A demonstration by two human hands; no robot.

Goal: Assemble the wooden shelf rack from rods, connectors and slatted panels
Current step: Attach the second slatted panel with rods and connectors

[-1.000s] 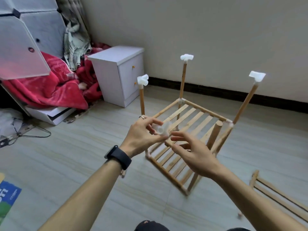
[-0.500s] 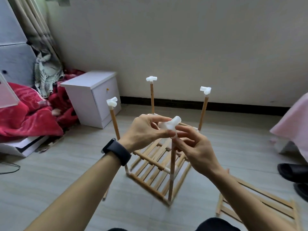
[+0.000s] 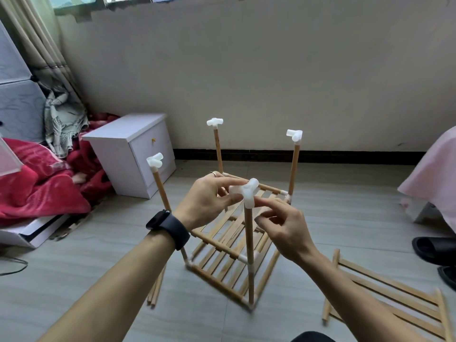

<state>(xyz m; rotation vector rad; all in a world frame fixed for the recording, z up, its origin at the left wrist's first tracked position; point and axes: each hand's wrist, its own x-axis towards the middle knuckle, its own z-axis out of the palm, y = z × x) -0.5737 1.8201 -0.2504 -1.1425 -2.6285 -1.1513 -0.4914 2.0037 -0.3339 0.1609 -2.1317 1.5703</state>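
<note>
A part-built wooden rack [image 3: 222, 253] stands on the floor with two slatted shelves low down and upright rods at its corners. White connectors cap the left [image 3: 155, 160], far [image 3: 214, 122] and right [image 3: 294, 135] rods. On top of the nearest rod [image 3: 249, 248] sits a white connector [image 3: 246, 191]. My left hand [image 3: 209, 201] pinches that connector from the left. My right hand [image 3: 283, 228] touches its lower sleeve with the fingertips, fingers loosely curled.
A loose slatted panel [image 3: 385, 299] lies on the floor at the right. Spare rods [image 3: 156, 287] lie left of the rack. A white nightstand [image 3: 133, 154], red blankets [image 3: 42, 183] and black sandals [image 3: 434, 250] edge the floor.
The view tilted up and the rack now stands upright. The connector that my hands held near the rod now sits on top of the nearest rod.
</note>
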